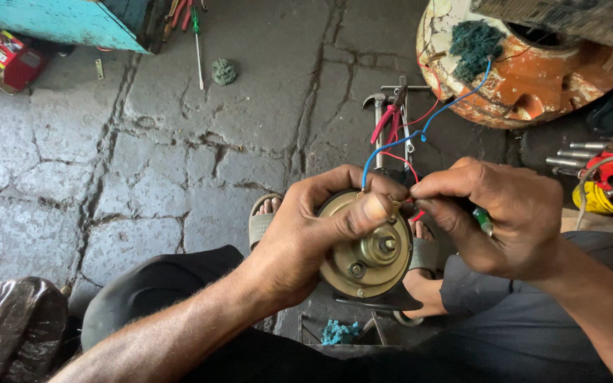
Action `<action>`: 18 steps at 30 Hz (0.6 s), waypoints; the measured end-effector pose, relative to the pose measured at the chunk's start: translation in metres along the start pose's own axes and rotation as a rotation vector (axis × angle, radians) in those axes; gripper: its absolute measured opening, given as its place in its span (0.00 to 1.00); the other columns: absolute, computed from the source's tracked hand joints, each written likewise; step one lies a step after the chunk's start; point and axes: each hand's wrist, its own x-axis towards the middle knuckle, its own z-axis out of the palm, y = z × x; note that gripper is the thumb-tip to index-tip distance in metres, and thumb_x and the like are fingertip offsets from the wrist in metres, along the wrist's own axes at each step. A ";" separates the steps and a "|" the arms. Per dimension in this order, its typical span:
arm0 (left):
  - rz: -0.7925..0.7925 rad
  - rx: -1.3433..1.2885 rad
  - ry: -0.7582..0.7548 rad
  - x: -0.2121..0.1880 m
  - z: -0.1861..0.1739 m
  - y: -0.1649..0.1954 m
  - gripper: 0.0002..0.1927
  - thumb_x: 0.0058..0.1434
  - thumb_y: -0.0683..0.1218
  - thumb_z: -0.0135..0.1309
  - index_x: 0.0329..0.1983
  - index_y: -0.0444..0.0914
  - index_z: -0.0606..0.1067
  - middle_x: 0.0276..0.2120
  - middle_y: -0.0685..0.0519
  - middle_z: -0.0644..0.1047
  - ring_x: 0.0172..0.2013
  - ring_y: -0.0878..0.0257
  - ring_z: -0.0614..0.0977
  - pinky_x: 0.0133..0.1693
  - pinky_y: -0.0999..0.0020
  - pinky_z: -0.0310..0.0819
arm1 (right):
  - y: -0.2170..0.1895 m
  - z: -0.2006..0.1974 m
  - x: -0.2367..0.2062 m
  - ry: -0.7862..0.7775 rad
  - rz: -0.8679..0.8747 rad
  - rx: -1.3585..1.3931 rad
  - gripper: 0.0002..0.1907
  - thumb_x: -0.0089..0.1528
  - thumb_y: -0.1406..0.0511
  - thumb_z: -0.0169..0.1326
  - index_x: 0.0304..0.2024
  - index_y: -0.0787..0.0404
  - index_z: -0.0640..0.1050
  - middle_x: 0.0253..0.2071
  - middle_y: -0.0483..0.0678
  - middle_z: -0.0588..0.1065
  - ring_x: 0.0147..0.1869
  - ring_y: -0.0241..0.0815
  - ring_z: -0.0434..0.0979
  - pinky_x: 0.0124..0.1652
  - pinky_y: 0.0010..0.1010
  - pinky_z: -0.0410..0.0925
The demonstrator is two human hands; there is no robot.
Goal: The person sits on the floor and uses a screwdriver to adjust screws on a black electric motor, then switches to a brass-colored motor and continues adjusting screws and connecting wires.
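Observation:
My left hand [306, 234] grips a round brass-coloured horn unit [367, 252] from its left side, thumb pressed on the rim near the top. My right hand [498, 213] pinches a wire end against the terminal at the unit's upper right, and a green-tipped tool [484, 221] is tucked in its fingers. A blue wire [427, 124] and a red wire [399, 152] run up from the terminal toward the orange drum. The terminal itself is hidden by my fingertips.
A rusty orange-white drum [526, 78] with green cotton waste stands at top right. Pliers with red handles [388, 120] lie on the cracked stone floor [179, 142]. Red tool and sockets [611, 167] are at right. A screwdriver [197, 50] lies near a turquoise box [65, 21]. My sandalled foot [267, 213] shows below.

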 end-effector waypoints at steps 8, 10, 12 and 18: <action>-0.011 0.067 -0.026 0.001 0.005 0.009 0.38 0.48 0.55 0.72 0.57 0.32 0.71 0.45 0.48 0.80 0.45 0.64 0.82 0.49 0.67 0.80 | 0.001 0.000 -0.001 0.046 0.012 -0.052 0.07 0.64 0.71 0.61 0.44 0.64 0.78 0.33 0.49 0.80 0.32 0.34 0.81 0.31 0.23 0.70; -0.024 0.081 -0.016 0.001 0.009 0.009 0.40 0.46 0.52 0.77 0.57 0.32 0.69 0.46 0.49 0.80 0.46 0.64 0.82 0.51 0.66 0.80 | 0.002 0.000 0.000 0.040 0.001 -0.078 0.07 0.63 0.71 0.61 0.44 0.64 0.78 0.34 0.50 0.80 0.33 0.35 0.82 0.32 0.23 0.70; -0.062 0.085 -0.022 -0.001 0.010 0.012 0.41 0.45 0.51 0.76 0.58 0.35 0.69 0.45 0.49 0.80 0.46 0.65 0.83 0.51 0.66 0.82 | 0.003 0.000 0.001 0.034 -0.001 -0.077 0.07 0.63 0.71 0.61 0.44 0.64 0.78 0.34 0.49 0.80 0.34 0.35 0.82 0.32 0.23 0.71; -0.041 0.113 0.057 0.001 0.011 0.011 0.32 0.52 0.49 0.70 0.56 0.33 0.72 0.43 0.51 0.80 0.42 0.66 0.82 0.47 0.70 0.80 | 0.000 -0.001 0.001 0.014 0.027 -0.051 0.07 0.63 0.71 0.61 0.44 0.63 0.78 0.36 0.49 0.80 0.35 0.34 0.82 0.34 0.23 0.72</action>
